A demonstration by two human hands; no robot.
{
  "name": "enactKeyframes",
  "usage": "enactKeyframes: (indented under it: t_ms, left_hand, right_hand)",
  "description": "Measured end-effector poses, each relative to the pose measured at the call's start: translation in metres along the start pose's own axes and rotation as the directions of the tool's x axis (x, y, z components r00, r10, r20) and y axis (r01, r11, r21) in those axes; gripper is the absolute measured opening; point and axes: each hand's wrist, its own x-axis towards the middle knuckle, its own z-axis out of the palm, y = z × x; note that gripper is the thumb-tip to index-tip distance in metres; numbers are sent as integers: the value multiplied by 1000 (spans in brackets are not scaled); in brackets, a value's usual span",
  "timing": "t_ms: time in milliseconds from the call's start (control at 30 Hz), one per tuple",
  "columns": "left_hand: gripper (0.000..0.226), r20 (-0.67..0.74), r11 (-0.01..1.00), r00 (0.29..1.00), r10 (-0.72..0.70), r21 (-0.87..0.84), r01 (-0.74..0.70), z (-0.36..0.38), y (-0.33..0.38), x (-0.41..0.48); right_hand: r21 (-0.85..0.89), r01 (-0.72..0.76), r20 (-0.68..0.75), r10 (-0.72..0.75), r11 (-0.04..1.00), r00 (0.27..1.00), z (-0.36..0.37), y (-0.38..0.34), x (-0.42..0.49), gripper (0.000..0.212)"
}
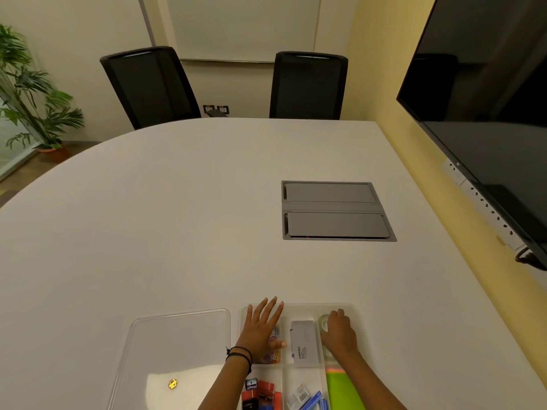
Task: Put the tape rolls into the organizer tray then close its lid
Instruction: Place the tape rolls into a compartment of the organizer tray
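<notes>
The right hand is curled down over a clear tape roll in the far right compartment of the tray — apparently setting it in; whether it grips or has let go, I cannot tell. A second roll seems to lie just nearer. The left hand rests flat, fingers spread, on the tray's left side, holding nothing. Next likely comes the lid, lying beside on the table — both hands must clear first.

We see a white worktop; near its front edge lie a clear organizer tray and, left, its lid.
</notes>
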Motion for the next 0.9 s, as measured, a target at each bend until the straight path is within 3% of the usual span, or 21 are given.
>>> enactKeyframes:
  t_ms: [367,600,700,767,900]
  left_hand:
    - [87,-17,1000,1000,-12,19,13,6,-1,5]
    - [93,-37,999,999,-7,39,9,8,-1,5]
    - [95,-92,997,996,6,83,2,13,1,6]
    - [92,-124,998,992,-8,61,16,13,3,7]
    - [90,-112,999,994,-6,32,9,11,1,8]
  right_hand:
    - [54,-61,-26,62,997,998,-4,7,-1,39]
    - [55,-97,85,92,994,992,-14,7,0,39]
    - [-37,-86,108,89,996,990,-23,12,-3,6]
    - [-127,-45,106,59,991,993,-26,19,-6,38]
    - [-148,68,94,-55,987,994,-25,27,-22,49]
